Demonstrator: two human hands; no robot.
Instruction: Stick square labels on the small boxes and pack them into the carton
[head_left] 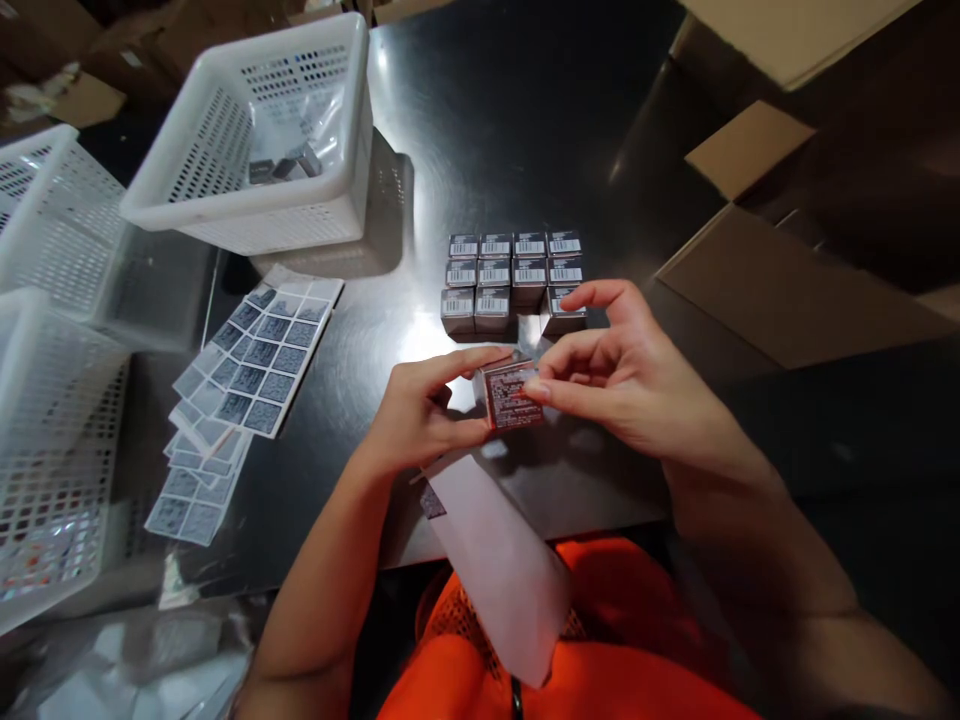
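Note:
My left hand (427, 410) grips a small box (510, 395) by its sides, thumb below and fingers above. A dark label covered in fine print shows on the face turned up to me. My right hand (615, 370) has its thumb pressed on that label's right edge, with the other fingers curled and the index finger raised near the boxes behind. Just beyond stand several small boxes (493, 272) in rows, barcodes facing up, with a gap in the front row. Below my hands a white label backing strip (502, 570) hangs over the table edge, one dark label at its upper end.
Sheets of dark printed labels (259, 350) lie fanned out on the metal table (525, 120) at the left. Behind them a white basket (247, 220) holds a plastic bag and several small boxes. More baskets (60, 250) line the far left. Open cardboard cartons (795, 280) stand at the right.

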